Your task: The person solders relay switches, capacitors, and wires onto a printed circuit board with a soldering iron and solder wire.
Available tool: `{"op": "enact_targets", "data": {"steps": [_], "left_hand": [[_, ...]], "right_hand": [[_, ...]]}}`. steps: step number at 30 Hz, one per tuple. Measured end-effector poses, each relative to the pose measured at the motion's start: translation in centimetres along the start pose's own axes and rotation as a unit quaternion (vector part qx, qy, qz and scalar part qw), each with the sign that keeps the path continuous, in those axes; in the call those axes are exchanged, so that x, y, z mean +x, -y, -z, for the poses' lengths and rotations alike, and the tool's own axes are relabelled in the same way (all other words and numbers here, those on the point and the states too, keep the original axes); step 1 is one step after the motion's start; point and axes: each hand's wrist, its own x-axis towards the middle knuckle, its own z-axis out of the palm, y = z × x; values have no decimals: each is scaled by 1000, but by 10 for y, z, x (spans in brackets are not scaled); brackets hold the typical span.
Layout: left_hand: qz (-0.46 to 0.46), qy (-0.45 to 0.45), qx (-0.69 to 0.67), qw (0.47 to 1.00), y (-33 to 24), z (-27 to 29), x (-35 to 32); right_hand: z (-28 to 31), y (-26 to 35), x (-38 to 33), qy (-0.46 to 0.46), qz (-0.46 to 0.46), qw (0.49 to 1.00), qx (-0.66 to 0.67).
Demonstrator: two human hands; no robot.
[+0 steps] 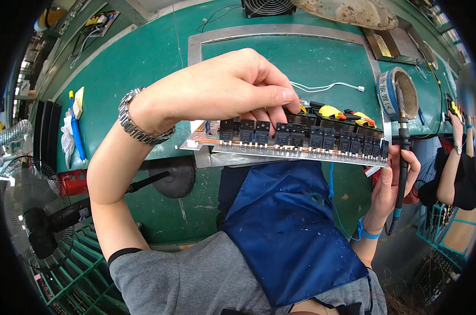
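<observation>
- In the head view, the circuit board (280,154) is near the middle, with a row of black parts (282,135) standing along it.
- The left hand (240,92) comes from 9 o'clock and bends over the board. Its thumb and pointing finger are close together; I cannot tell if they pinch anything. Other fingers reach down behind the black parts.
- The right hand (383,195) is at 3 o'clock, by the board's right end, fingers curled around the soldering iron (404,163).
- The iron points to 12 o'clock, over a round cup (388,100) at 2 o'clock.
- Yellow bits (330,112) sit behind the black parts, toward 2 o'clock.
- A white wire (327,85) lies on the green table (122,94), between 1 and 2 o'clock.
</observation>
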Motion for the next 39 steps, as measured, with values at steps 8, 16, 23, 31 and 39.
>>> {"op": "enact_targets", "data": {"steps": [8, 16, 23, 31, 39], "left_hand": [[-81, -10, 23, 996, 4, 3, -10], [-79, -237, 56, 967, 41, 14, -67], [-61, -302, 171, 936, 103, -25, -83], [-212, -439, 81, 870, 177, -45, -55], [-295, -491, 49, 818, 116, -22, -48]], "right_hand": [[-7, 9, -2, -32, -15, 999, -6], [-8, 8, 4, -15, -29, 997, 64], [-5, 6, 5, -8, -36, 994, 100], [-5, 1, 8, 0, -12, 994, 106], [0, 5, 23, -68, -44, 995, 61]]}}
